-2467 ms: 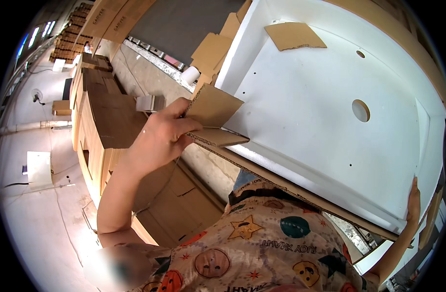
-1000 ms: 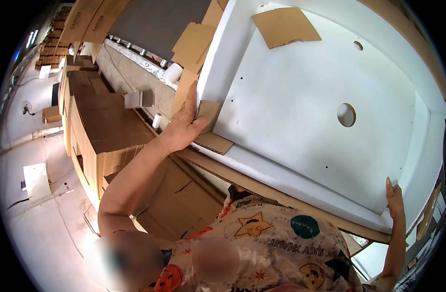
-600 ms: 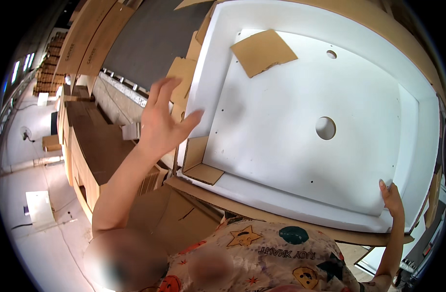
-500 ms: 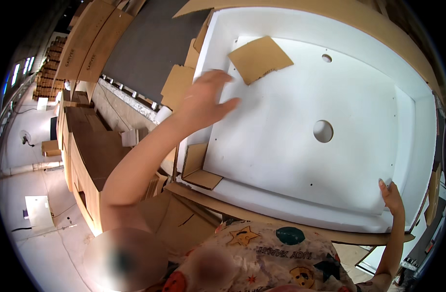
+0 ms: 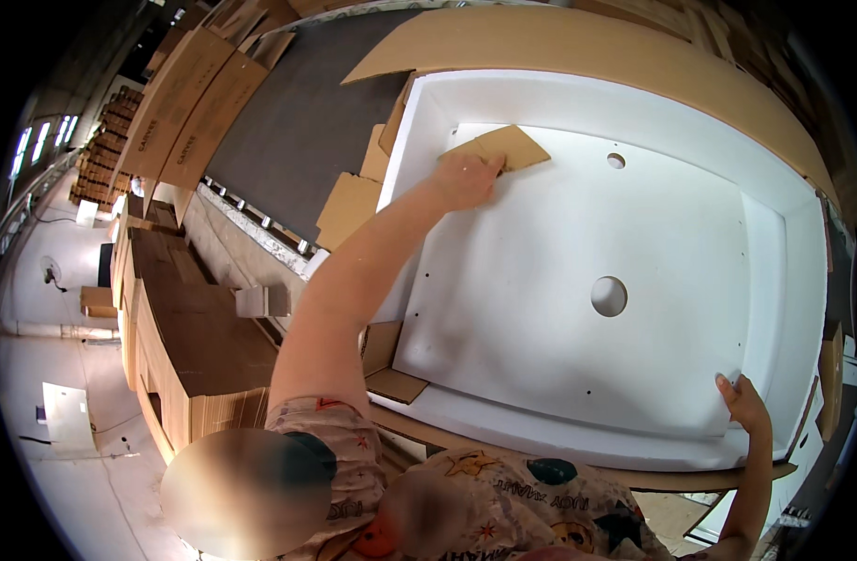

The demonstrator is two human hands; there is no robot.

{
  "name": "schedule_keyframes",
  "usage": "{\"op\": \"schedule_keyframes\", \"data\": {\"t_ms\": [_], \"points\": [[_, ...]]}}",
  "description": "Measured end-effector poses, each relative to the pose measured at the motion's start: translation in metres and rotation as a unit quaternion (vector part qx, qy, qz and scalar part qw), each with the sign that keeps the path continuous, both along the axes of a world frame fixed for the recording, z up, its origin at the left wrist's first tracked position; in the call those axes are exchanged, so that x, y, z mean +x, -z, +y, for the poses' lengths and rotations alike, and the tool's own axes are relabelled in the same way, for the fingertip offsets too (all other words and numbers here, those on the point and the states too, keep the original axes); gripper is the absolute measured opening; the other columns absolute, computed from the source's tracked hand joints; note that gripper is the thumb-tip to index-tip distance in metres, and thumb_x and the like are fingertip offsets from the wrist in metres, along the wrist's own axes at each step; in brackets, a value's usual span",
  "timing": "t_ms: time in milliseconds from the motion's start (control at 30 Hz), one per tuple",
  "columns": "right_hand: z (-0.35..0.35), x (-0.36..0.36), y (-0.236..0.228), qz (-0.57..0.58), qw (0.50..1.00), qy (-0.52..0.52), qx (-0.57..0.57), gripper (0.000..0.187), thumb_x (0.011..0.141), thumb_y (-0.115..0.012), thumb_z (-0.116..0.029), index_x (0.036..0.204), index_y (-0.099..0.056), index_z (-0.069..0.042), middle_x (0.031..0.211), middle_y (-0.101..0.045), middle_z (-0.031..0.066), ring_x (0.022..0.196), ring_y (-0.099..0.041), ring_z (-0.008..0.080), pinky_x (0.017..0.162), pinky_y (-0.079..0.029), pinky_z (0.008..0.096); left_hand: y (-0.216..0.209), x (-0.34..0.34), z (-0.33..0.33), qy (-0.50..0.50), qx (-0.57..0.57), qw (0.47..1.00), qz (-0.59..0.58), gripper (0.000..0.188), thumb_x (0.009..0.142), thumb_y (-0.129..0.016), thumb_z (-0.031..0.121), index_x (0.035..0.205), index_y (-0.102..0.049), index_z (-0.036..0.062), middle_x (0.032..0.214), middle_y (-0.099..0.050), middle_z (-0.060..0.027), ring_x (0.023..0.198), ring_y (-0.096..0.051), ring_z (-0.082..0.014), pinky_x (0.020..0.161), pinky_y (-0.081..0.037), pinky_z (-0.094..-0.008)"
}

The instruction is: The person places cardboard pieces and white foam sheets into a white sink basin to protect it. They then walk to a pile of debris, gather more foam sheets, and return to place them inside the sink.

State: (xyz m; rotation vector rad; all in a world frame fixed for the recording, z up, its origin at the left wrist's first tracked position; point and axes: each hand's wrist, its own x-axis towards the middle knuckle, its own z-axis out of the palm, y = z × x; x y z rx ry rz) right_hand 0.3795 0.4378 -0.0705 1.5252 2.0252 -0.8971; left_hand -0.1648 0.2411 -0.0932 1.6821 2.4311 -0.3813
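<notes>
Around the white foam liner (image 5: 807, 280), a brown carton, with a broad flap (image 5: 541, 47) folded outward along the far side. Within the liner, a flat white panel (image 5: 541, 252) with one large round hole (image 5: 609, 296), a smaller one near the far edge and several tiny dark dots. In the near left corner, against the walls, a bent cardboard piece (image 5: 398, 384), one leaf upright and the other flat. At the far left, on the panel, a flat cardboard piece (image 5: 531, 145). To the left, beyond torn-looking cardboard flaps (image 5: 349, 208), a dark grey belt-like surface (image 5: 288, 131); nearer, stacked brown cartons (image 5: 195, 318), and further off, tall upright cartons (image 5: 185, 103). Across the liner's left wall, blocking part of it from sight, the left forearm (image 5: 354, 257). Under the left hand (image 5: 466, 179), touching its fingers, the near edge of the flat cardboard piece; fingers curled, firm grip or mere contact impossible to tell. In the near right corner, well apart from that piece, the right hand (image 5: 744, 404), thumb and forefinger parted, remaining fingers hidden; impossible to tell whether gripping anything.
</notes>
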Motion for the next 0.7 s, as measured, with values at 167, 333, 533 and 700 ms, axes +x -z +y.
{"op": "schedule_keyframes", "data": {"t_ms": [167,333,533,700], "points": [[0.002,-0.001,0.006,0.002,0.999,0.026,-0.026,0.071,0.079,-0.056,-0.062,0.091,-0.051,0.007,0.071,-0.053,0.0116,0.064,-0.055,0.0188,0.056,-0.048,0.033,-0.054,-0.04,-0.002,-0.104,0.204,0.973,0.009,0.047,0.077,-0.055,0.016,0.122,-0.044,0.0132,0.076,-0.063,-0.0154,0.075,-0.062,-0.0348,0.067,-0.049,-0.043],[-0.007,0.006,0.017,0.087,0.995,0.021,-0.045,0.069,0.071,-0.073,-0.041,0.112,-0.047,0.009,0.099,-0.058,0.0171,0.095,-0.054,0.0241,0.088,-0.043,0.0355,-0.111,-0.052,-0.017,-0.244,0.177,0.941,-0.157,0.056,0.068,-0.064,0.022,0.122,-0.051,0.0125,0.098,-0.064,-0.0169,0.084,-0.065,-0.0296,0.068,-0.054,-0.0395],[-0.012,-0.021,0.002,0.023,0.991,0.06,-0.115,0.076,0.055,-0.082,-0.015,0.117,-0.045,0.006,0.106,-0.057,0.0169,0.095,-0.056,0.0261,0.085,-0.047,0.0351,-0.114,-0.012,-0.063,-0.276,0.237,0.894,-0.261,0.038,0.078,-0.065,0.022,0.11,-0.061,0.0023,0.084,-0.067,-0.0129,0.08,-0.065,-0.0213,0.069,-0.052,-0.032],[-0.012,-0.024,0.011,-0.017,0.997,0.027,-0.067,0.073,0.058,-0.082,-0.014,0.116,-0.044,0.007,0.104,-0.058,0.0173,0.089,-0.059,0.0264,0.074,-0.051,0.0339,-0.096,-0.024,-0.09,-0.256,0.34,0.815,-0.393,0.039,0.078,-0.069,0.024,0.109,-0.061,0.0008,0.081,-0.066,-0.0104,0.079,-0.061,-0.0121,0.069,-0.05,-0.0262]]}}
